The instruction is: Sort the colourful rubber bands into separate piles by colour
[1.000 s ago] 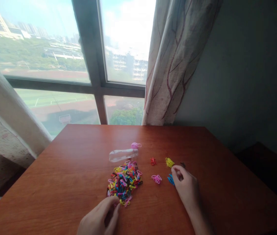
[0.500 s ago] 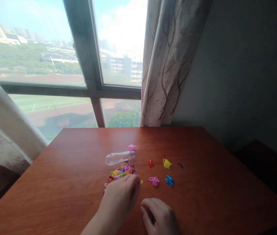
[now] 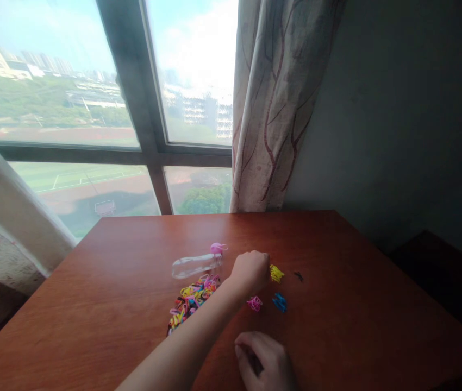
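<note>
Hands: 2. Left hand [image 3: 251, 269] just beside the yellow band cluster [image 3: 276, 273]; fingertips hidden, grip cannot be told. Right hand [image 3: 264, 358] low by the near side, narrow, thumb and forefinger tips about meeting. Mixed band pile [image 3: 192, 296]: 1, partly behind left forearm. Small clusters visible: 4 (yellow, black [image 3: 298, 276], pink [image 3: 254, 303], blue [image 3: 279, 302]). Bottle [image 3: 196, 266]: 1, lying. Pink cap [image 3: 217, 248]: 1. Tabletop [image 3: 357, 304] runs broadly from clusters to right edge.

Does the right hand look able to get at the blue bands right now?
Probably yes: the right hand is on the near side of the blue bands, and the left forearm crosses to their left, not between.
</note>
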Tool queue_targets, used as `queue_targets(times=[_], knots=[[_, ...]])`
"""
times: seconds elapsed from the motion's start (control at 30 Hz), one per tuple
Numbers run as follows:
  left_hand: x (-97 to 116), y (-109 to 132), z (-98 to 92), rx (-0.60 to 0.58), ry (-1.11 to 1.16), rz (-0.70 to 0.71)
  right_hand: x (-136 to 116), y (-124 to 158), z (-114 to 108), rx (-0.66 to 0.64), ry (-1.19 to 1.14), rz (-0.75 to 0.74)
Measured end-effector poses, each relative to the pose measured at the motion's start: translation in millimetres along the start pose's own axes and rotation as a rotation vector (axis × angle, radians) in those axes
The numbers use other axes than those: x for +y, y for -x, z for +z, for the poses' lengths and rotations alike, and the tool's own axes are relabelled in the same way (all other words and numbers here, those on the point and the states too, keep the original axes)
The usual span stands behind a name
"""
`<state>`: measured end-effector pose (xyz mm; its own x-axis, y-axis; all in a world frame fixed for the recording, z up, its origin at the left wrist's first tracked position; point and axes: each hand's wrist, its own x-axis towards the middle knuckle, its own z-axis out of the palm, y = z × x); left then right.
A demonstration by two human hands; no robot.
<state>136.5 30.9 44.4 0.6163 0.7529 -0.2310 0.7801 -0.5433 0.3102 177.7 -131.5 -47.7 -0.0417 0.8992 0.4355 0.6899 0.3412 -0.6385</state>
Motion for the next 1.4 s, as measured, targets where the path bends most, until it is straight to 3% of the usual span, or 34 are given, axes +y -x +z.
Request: queue_targets(times=[0.2, 0.4, 0.53, 0.73, 0.97, 1.07, 1.23, 1.4], knots=[[7, -16, 2.6, -0.050, 0.012, -0.019, -6, -4, -4, 0.042, -0.015, 0.005], [-2, -7, -0.2, 0.039, 0.047, -0.020, -7, -4, -7, 0.004, -0.024, 0.032], [-15, 25, -8.6, 0.156, 0.093, -0.011, -9, -4, -8, -0.001, -0.038, 0.038], [-41, 101, -13.7, 0.269, 0.175, -0.023, -14, -3, -9, 0.029, -0.030, 0.042], [-79, 180, 24.8, 0.532, 0.340, -0.032, -12, -3, -12, -0.096, 0.055, 0.041], [-85, 200, 46.4, 0.558, 0.316, -0.042, -14, -3, -11, -0.087, 0.070, 0.043], [-84, 214, 69.4, 0.588, 0.202, -0.034, -15, -3, -10, -0.068, 0.089, 0.033], [-82, 211, 79.6, 0.652, 0.117, -0.035, -15, -3, -10, -0.085, 0.091, 0.041]])
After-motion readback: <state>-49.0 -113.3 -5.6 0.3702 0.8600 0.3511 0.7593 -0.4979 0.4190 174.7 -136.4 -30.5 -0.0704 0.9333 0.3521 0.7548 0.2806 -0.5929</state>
